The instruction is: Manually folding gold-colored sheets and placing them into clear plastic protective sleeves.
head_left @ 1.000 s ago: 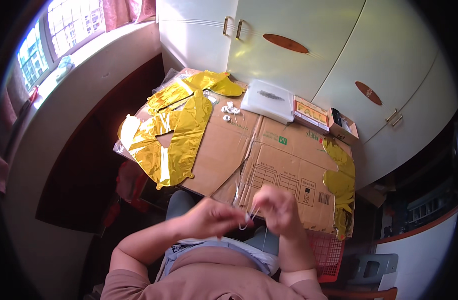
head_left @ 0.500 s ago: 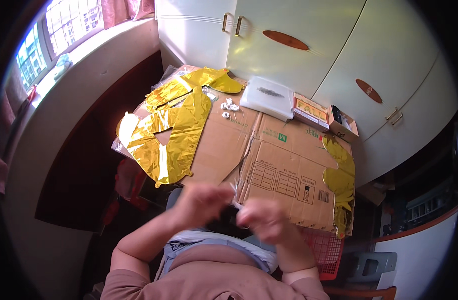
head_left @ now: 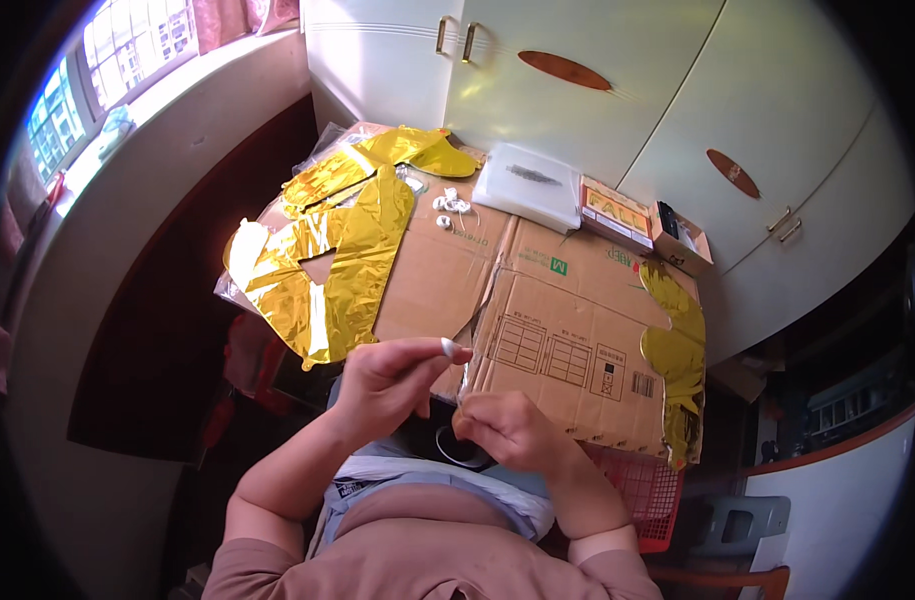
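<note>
My left hand (head_left: 382, 385) is closed at the near edge of the cardboard, with a small white bit of string (head_left: 448, 347) at its fingertips. Beside it, a little lower, my right hand (head_left: 512, 428) is pinched shut on the thin string. A pale strand runs between the two hands, and a loop hangs under the right fingers against my dark lap. Farther back on the cardboard lie small bundles of white string (head_left: 451, 200). Flat gold foil balloons (head_left: 362, 290) are spread at the left, and another gold foil balloon (head_left: 674, 350) lies along the right edge.
Flattened cardboard (head_left: 567, 310) covers the table. At the back stand a translucent white plastic case (head_left: 527, 190), a printed box (head_left: 615, 215) and a small open box (head_left: 682, 245), close to white cabinets (head_left: 577, 40). A red basket (head_left: 649, 495) and a grey stool (head_left: 742, 525) are low at right.
My left hand has risen slightly and now shows the white string at its fingertips. The right hand has drawn into a pinch, and a hanging loop is visible below it.
</note>
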Action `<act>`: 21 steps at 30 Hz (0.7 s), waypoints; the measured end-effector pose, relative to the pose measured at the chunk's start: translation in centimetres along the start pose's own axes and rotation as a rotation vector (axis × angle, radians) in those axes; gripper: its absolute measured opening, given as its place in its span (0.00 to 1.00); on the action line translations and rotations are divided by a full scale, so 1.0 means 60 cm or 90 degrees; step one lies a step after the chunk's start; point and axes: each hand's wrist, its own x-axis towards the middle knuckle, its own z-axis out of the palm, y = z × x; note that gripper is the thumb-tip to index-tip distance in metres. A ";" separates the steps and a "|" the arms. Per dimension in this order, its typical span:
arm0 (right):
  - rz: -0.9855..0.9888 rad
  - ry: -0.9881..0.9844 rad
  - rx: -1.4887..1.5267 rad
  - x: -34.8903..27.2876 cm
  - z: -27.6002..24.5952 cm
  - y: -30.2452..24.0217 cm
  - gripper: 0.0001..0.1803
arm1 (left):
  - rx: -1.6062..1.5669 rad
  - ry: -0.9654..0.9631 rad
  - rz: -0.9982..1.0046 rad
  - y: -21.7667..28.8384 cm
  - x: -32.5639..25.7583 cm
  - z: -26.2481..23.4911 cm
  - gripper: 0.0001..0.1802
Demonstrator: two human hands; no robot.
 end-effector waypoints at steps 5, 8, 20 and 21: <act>0.061 0.211 0.013 0.009 -0.030 0.012 0.07 | -0.114 -0.285 -0.058 -0.002 -0.033 0.018 0.10; 0.077 0.055 0.036 -0.004 0.004 0.011 0.06 | -0.122 -0.006 -0.012 0.007 0.004 -0.009 0.10; -0.001 0.195 0.051 0.002 0.005 0.022 0.07 | 0.073 -0.079 -0.124 -0.050 -0.015 0.015 0.10; 0.029 0.222 0.045 0.011 -0.003 0.029 0.07 | 0.098 -0.190 -0.123 -0.031 -0.021 0.022 0.10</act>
